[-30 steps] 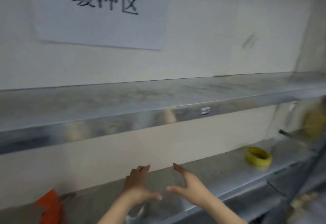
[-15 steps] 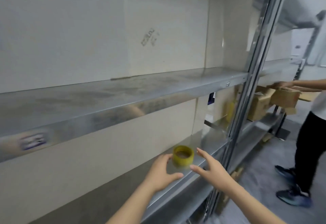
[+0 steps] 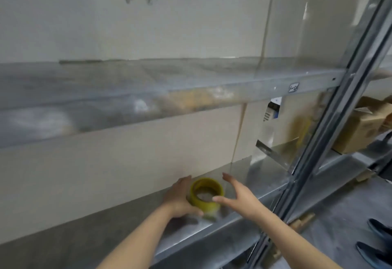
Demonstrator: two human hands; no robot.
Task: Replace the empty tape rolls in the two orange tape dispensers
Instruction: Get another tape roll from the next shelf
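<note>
A yellow tape roll (image 3: 206, 181) lies flat, hole up, on the lower metal shelf (image 3: 261, 173). My left hand (image 3: 180, 196) cups the roll's left side, fingers behind it and thumb at its front edge; motion blur hides whether it touches. My right hand (image 3: 239, 196) is spread open at the roll's right side, its thumb tip over the rim. Neither hand has closed round the roll. No orange tape dispenser is in view.
An upper metal shelf (image 3: 148, 90) runs overhead, close above the hands. A steel upright post (image 3: 331, 116) stands to the right, with cardboard boxes (image 3: 364, 128) on the bay behind it. A person's dark shoes (image 3: 379, 241) are on the floor at the far right.
My view has swung right along the shelf, leaving the orange dispenser out of frame. Both hands have closed in on either side of the yellow roll.
</note>
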